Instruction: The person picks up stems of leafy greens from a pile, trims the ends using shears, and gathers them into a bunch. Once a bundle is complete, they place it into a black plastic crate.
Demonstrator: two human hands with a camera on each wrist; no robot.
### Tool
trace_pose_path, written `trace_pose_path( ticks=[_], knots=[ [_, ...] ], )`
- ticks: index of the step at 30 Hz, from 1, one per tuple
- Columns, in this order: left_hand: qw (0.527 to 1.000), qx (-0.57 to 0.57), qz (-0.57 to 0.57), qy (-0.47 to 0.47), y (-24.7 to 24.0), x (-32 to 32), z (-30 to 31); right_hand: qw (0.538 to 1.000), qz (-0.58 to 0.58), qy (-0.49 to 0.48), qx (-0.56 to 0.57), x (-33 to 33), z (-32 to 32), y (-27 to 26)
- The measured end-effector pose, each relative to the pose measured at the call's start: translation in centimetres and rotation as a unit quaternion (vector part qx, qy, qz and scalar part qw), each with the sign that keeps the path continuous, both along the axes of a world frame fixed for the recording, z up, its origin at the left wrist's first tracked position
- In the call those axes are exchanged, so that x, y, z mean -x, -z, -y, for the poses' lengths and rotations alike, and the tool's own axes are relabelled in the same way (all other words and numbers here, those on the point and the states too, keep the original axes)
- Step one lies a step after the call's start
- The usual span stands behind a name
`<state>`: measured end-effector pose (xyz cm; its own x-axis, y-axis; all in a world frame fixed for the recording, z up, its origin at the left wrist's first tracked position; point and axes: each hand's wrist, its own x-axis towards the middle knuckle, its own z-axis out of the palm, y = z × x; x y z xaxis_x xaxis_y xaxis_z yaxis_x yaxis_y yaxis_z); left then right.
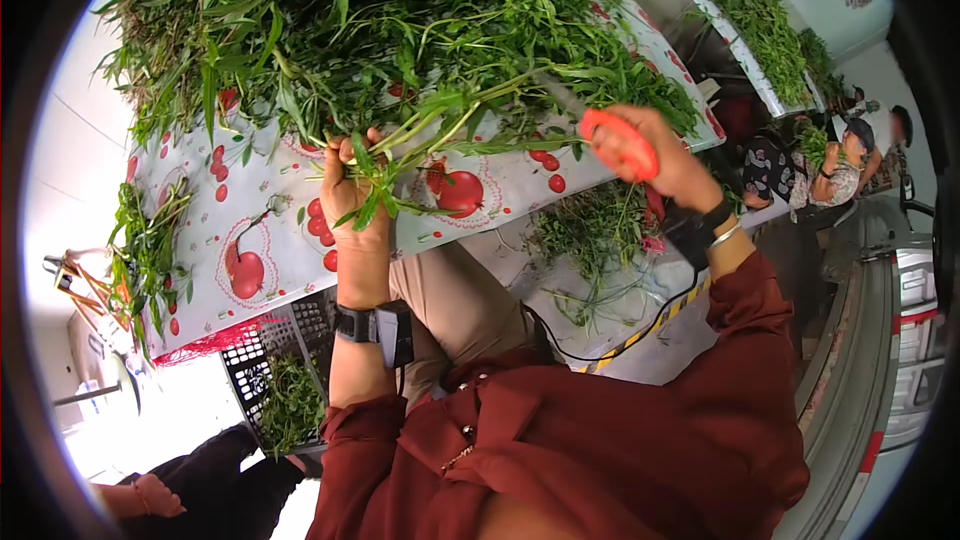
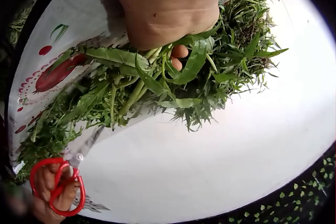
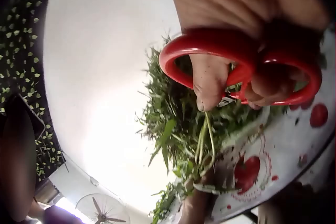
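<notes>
My left hand [image 1: 357,185] grips a small bunch of leafy green stems [image 1: 455,125] over the front of the table, its fingers curled round them. Long stems stretch from that fist toward the right in the head view. Red-handled scissors [image 1: 622,145] are in my right hand [image 1: 665,155], with thumb and fingers through the loops [image 3: 210,50]. The metal blades [image 2: 90,142] point toward the stems' far ends. Behind both hands lies a large heap of leafy greens [image 1: 370,20].
A white tablecloth with red fruit prints [image 1: 280,205] covers the table. A smaller pile of greens [image 1: 150,240] lies at its left. Below stand a black crate [image 1: 290,360] with greens and cut stems [image 1: 590,250] on the floor. People [image 1: 840,155] sit at the right near another table of greens [image 1: 755,30].
</notes>
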<state>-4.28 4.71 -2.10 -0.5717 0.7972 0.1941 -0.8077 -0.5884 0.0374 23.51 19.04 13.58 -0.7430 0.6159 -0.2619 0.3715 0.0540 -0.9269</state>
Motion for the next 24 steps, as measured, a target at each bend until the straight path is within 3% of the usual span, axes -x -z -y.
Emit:
trace_pose_path(
  ticks=[2, 4, 6, 8, 12, 15, 17, 20, 22, 24],
  knots=[
    [0.999, 0.020, 0.031, -0.007, -0.6, -0.4, 0.0, 0.974, 0.053, 0.071, -0.209, -1.3, -3.3, 0.1],
    [0.999, 0.028, 0.013, -0.014, -0.6, -0.4, 0.2, 0.949, 0.111, 0.140, -0.259, -3.0, -7.1, -0.1],
    [0.999, 0.042, 0.006, -0.015, -0.6, -0.5, 0.1, 0.827, 0.174, 0.145, -0.514, -5.5, -12.3, 2.1],
    [0.999, 0.047, -0.016, -0.017, -0.2, -0.3, -0.1, 0.778, 0.294, 0.168, -0.529, -7.1, -15.3, 3.7],
    [0.999, 0.040, 0.000, -0.007, -0.1, -0.3, 0.1, 0.778, 0.318, 0.157, -0.519, -8.9, -18.0, 7.3],
    [0.999, 0.046, -0.007, 0.022, -0.2, -0.4, 0.1, 0.812, 0.273, 0.122, -0.502, -8.6, -18.7, 8.4],
    [0.998, 0.050, -0.005, 0.042, -0.7, -0.6, 0.2, 0.786, 0.302, 0.087, -0.533, -7.4, -18.1, 6.7],
    [0.997, 0.072, -0.017, 0.033, -0.7, -0.5, 0.2, 0.790, 0.183, 0.097, -0.577, -2.3, -13.9, 2.1],
    [0.996, 0.086, -0.013, 0.036, -0.9, -0.7, 0.3, 0.856, 0.001, 0.046, -0.516, 1.5, -10.9, 1.2],
    [0.996, 0.090, -0.006, 0.025, -0.9, -0.7, 0.2, 0.843, 0.040, -0.053, -0.534, 4.7, -7.9, 0.4]
  ],
)
